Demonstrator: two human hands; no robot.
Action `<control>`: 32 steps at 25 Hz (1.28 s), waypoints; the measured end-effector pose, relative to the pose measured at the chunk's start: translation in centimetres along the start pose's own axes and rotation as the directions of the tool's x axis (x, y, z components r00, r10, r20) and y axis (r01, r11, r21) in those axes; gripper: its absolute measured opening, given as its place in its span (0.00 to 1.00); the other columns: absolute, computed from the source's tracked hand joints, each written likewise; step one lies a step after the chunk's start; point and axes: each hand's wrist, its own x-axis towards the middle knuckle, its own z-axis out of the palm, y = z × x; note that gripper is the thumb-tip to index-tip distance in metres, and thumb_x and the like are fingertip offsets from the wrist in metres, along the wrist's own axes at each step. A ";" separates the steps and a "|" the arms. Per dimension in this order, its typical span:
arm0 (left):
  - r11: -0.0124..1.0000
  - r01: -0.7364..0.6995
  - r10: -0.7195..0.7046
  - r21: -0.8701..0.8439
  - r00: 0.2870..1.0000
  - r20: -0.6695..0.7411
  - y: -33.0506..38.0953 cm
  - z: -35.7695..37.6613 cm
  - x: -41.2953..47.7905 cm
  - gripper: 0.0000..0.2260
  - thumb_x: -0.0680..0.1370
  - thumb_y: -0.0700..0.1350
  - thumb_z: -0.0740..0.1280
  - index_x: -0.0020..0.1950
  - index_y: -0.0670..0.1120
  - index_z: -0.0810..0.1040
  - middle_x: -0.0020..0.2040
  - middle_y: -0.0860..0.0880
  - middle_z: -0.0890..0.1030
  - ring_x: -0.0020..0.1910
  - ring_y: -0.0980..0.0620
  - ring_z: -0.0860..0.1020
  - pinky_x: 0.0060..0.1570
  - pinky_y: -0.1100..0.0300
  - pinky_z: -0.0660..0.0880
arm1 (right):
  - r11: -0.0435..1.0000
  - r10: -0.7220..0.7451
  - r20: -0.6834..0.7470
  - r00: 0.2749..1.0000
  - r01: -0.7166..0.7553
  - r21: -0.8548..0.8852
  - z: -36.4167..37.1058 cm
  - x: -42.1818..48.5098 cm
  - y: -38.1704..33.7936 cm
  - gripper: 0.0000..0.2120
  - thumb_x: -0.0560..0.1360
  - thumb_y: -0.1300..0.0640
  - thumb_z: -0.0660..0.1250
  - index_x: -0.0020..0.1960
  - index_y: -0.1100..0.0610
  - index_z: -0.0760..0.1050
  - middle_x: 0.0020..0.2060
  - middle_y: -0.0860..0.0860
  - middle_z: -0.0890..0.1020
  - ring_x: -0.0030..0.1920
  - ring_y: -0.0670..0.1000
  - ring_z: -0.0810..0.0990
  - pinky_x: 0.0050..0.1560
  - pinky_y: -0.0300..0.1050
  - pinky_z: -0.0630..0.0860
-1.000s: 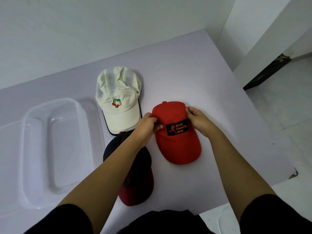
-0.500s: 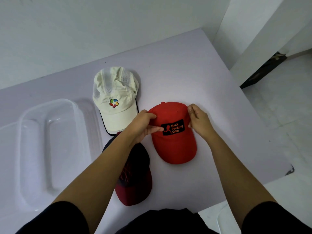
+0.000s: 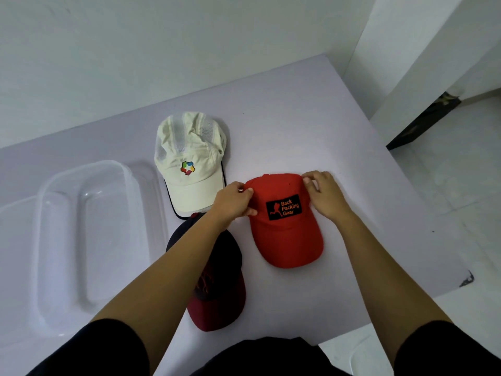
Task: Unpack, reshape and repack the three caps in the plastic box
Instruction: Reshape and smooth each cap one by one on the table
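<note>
We see red cap point(image 3: 287, 234) at frame centre-right on table point(image 3: 298, 118), brim toward viewer, black "Back Packing Gear" patch on front. Left hand point(image 3: 234, 203) pinches crown's left edge, fingers clamped on fabric. Right hand point(image 3: 324, 196) grips crown's upper right edge, fingertips closed on it. White cap point(image 3: 189, 164) upper centre, just beside red one. Dark maroon cap point(image 3: 217, 283) below it, partly under left forearm. Clear plastic box point(image 3: 54, 202) at left, no caps in it.
</note>
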 end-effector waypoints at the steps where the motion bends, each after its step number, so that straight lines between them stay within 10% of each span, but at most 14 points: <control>1: 0.994 -0.039 0.041 0.103 0.999 -0.023 0.2 -0.3 -0.6 0.19 0.79 0.46 0.59 0.69 0.41 0.68 0.57 0.44 0.79 0.36 0.49 0.84 0.54 0.53 0.79 | 1.000 -0.004 -0.057 0.998 0.005 0.012 -0.5 -0.4 0.0 0.13 0.80 0.54 0.55 0.60 0.55 0.74 0.59 0.55 0.74 0.55 0.48 0.72 0.58 0.45 0.70; 5: 0.929 -0.182 0.245 0.323 0.955 -0.167 2.1 -4.0 -1.4 0.18 0.79 0.45 0.59 0.68 0.42 0.71 0.62 0.45 0.78 0.50 0.47 0.82 0.56 0.59 0.72 | 0.997 -0.028 -0.264 0.964 0.044 0.056 -1.8 -0.3 -2.9 0.11 0.79 0.58 0.58 0.57 0.56 0.76 0.58 0.54 0.74 0.55 0.51 0.76 0.54 0.39 0.69; 7: 0.906 -0.268 0.382 0.328 0.852 -0.359 1.4 -12.5 -5.0 0.17 0.79 0.43 0.59 0.67 0.43 0.73 0.62 0.46 0.79 0.58 0.49 0.79 0.59 0.59 0.71 | 0.932 -0.339 -0.268 0.902 0.360 0.032 0.6 -1.0 -12.3 0.10 0.78 0.59 0.59 0.55 0.56 0.77 0.55 0.53 0.77 0.54 0.49 0.76 0.55 0.38 0.69; 13: 0.873 -0.176 0.334 0.455 0.895 -0.296 -0.3 -14.1 -2.8 0.19 0.78 0.36 0.54 0.64 0.46 0.76 0.63 0.44 0.77 0.39 0.52 0.73 0.32 0.67 0.67 | 0.889 -0.428 0.288 0.857 0.456 -0.035 4.6 -1.2 -16.6 0.14 0.78 0.62 0.57 0.61 0.56 0.75 0.60 0.53 0.78 0.60 0.50 0.76 0.62 0.42 0.70; 20: 0.741 -0.165 0.236 0.652 0.972 -0.022 -3.9 -13.8 -0.3 0.25 0.77 0.33 0.53 0.75 0.45 0.61 0.76 0.45 0.62 0.71 0.43 0.65 0.65 0.58 0.64 | 0.762 -0.175 0.595 0.784 0.491 -0.423 10.3 1.8 -17.5 0.41 0.71 0.65 0.66 0.76 0.52 0.48 0.77 0.49 0.44 0.73 0.56 0.62 0.68 0.50 0.66; 25: 0.724 -0.209 0.210 0.657 0.975 0.079 -4.1 -13.9 1.7 0.34 0.75 0.32 0.57 0.78 0.44 0.49 0.79 0.45 0.42 0.74 0.42 0.62 0.66 0.56 0.65 | 0.570 -0.162 0.594 0.788 0.566 -0.595 12.3 3.0 -17.9 0.59 0.63 0.50 0.77 0.76 0.52 0.36 0.76 0.58 0.37 0.74 0.59 0.58 0.70 0.57 0.62; 32: 0.674 -0.137 0.071 0.726 0.990 0.120 -4.3 -13.8 4.1 0.48 0.73 0.43 0.70 0.76 0.47 0.33 0.77 0.46 0.32 0.77 0.38 0.47 0.71 0.43 0.62 | 0.566 -0.283 0.513 0.811 0.573 -0.593 14.6 3.5 -17.8 0.43 0.73 0.51 0.64 0.76 0.51 0.38 0.75 0.64 0.44 0.72 0.62 0.60 0.69 0.53 0.62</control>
